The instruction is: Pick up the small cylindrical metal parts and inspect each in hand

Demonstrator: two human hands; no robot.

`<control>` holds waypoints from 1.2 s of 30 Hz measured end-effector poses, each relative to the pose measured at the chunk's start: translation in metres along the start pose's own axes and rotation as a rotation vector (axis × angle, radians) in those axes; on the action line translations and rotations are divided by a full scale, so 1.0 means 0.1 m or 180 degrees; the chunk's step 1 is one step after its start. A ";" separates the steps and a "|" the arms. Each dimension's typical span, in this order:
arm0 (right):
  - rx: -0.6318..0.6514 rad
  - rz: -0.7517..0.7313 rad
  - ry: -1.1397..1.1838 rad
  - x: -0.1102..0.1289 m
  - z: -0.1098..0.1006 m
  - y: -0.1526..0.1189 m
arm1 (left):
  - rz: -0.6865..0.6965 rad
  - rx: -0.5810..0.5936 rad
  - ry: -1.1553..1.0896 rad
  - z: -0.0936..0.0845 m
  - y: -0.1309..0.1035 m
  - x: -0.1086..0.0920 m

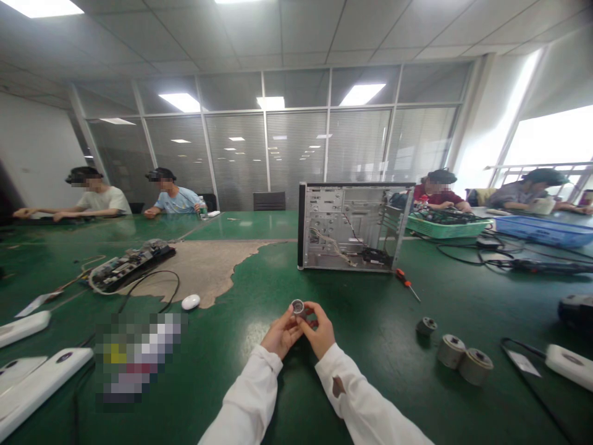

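A small round metal cylinder [298, 307] is held up between my two hands, its open or recessed end facing me. My left hand [280, 335] pinches it from the left and below. My right hand [320, 330] has its fingertips closed on its right side. Both hands are just above the green table [259, 371], with white sleeves behind them. To the right stand similar metal cylinders: a small dark one [427, 326] and two larger ones touching each other, the left [451, 351] and the right [475, 366].
An open computer case [347, 228] stands ahead, a screwdriver [407, 285] beside it. A circuit assembly [132, 266] and a white oval object [190, 302] lie left. Green [449, 229] and blue [546, 231] baskets and cables are at right. Several people sit beyond.
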State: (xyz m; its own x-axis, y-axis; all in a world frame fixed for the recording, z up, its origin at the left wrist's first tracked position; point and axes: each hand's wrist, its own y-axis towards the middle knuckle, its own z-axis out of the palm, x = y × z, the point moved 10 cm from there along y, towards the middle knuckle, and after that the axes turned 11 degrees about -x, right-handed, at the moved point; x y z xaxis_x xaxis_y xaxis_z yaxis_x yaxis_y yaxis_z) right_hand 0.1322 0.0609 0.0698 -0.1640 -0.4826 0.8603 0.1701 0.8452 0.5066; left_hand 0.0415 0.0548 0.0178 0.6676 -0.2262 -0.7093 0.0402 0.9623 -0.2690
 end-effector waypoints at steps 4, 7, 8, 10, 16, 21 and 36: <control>0.0009 -0.0057 0.0070 0.05 -0.01 -0.01 | -0.0158 0.0048 -0.0134 0.01 -0.01 0.03; -0.0021 0.0105 0.0313 0.00 -0.03 -0.01 | -0.0357 0.0116 -0.0257 0.05 -0.03 0.05; -0.0031 0.0183 0.0399 -0.03 -0.04 0.00 | -0.0402 0.0125 -0.0294 0.05 -0.04 0.05; -0.0070 0.0332 0.0524 -0.10 -0.05 0.01 | -0.0454 0.0114 -0.0363 0.06 -0.06 0.04; -0.0275 0.0789 0.0656 -0.34 -0.09 0.04 | -0.0464 -0.0022 -0.0461 0.04 -0.09 0.00; -0.0284 0.0925 0.0754 -0.40 -0.08 0.04 | -0.0495 -0.0009 -0.0576 0.04 -0.09 -0.01; -0.0156 0.0932 0.0720 -0.43 -0.04 0.04 | -0.0545 0.0957 -0.0890 0.29 -0.27 -0.10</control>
State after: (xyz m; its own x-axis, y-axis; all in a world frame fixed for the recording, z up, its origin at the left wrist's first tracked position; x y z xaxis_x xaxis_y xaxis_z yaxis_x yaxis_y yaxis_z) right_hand 0.1437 0.0846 0.0352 0.1165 -0.2652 0.9571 0.2252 0.9456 0.2346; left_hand 0.0552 0.0352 0.0510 0.8062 -0.3764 -0.4564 0.3546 0.9250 -0.1365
